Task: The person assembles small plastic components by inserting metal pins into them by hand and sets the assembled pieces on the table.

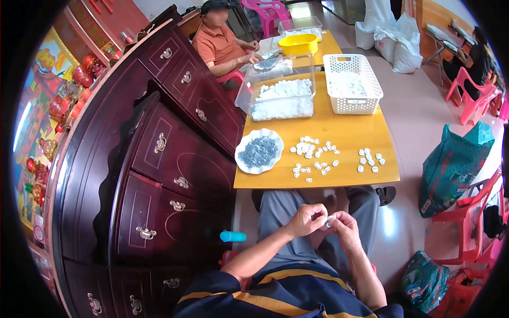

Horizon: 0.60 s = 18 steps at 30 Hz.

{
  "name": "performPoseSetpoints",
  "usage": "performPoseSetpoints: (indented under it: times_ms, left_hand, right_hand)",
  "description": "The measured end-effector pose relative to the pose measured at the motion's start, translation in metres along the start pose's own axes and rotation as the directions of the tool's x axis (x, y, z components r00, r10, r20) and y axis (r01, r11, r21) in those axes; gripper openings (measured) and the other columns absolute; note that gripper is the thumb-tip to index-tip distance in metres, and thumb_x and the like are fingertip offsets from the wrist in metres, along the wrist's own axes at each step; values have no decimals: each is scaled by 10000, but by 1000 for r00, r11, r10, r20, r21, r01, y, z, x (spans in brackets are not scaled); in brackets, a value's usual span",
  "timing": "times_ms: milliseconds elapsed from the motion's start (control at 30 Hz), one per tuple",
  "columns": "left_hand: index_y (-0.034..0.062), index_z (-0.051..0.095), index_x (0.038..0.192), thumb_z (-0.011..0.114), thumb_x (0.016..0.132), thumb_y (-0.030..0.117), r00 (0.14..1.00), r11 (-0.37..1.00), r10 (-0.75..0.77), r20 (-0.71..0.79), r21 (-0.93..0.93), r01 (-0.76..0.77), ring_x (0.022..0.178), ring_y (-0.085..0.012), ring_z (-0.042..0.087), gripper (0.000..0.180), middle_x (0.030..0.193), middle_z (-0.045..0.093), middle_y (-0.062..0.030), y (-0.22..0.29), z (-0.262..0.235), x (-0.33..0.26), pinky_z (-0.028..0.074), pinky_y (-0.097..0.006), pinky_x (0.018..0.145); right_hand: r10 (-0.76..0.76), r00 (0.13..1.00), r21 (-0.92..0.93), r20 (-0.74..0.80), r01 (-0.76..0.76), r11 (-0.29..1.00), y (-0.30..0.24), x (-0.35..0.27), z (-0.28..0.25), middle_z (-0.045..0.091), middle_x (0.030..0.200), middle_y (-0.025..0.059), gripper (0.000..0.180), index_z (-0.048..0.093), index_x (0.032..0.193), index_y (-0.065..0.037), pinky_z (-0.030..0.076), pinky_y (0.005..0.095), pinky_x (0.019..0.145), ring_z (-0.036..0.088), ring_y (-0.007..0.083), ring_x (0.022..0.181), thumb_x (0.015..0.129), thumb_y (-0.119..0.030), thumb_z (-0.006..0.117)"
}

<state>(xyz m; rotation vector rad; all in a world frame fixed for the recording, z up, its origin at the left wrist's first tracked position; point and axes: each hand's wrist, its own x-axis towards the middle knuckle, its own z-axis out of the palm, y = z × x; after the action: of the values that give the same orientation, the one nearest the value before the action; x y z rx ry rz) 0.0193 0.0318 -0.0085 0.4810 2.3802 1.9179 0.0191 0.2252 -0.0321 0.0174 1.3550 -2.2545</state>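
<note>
The piece (329, 221), probably light and stiff, is best edge-gripped; it is pinched by the right hand (344, 228), left-hand fingertips (322, 218) pressed together alongside.

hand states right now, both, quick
Left hand: closed in a pinch beside the right fingertips; too small to tell whether it grips anything.
Right hand: closed, holding a small white piece at the fingertips.

From afar, I see the right hand (344, 226) pinching a small white piece (329, 220) beside the left hand (308, 219); a scalloped plate (258, 170) sits on the worktop (360, 180).
</note>
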Motion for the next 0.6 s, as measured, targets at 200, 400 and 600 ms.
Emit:
performPoseSetpoints:
  times_ms: [200,400,600]
  left_hand:
    - [33,601,827,643,882,68,999,995,53,-9,82,-52,661,-101,580,78,706,615,-32,5,2,7,471,-278,616]
    - [27,618,816,651,877,33,999,1000,-20,-48,20,21,627,-38,538,69,687,606,5,12,5,6,438,-237,554]
    - [24,635,831,651,884,29,996,999,3,-87,42,0,622,-13,498,55,692,586,35,12,10,0,414,-216,538]
  right_hand:
    - [22,998,38,-60,-20,999,2,0,1,663,849,-5,61,662,969,-59,491,225,667,593,71,717,950,-117,659]
    - [-6,997,46,-78,9,999,-1,1,5,660,824,-13,56,661,952,-60,481,221,660,588,65,710,950,-115,664]
    - [-3,997,61,-79,8,998,1,-3,7,656,818,-14,51,662,945,-50,477,219,655,583,63,708,942,-100,671]
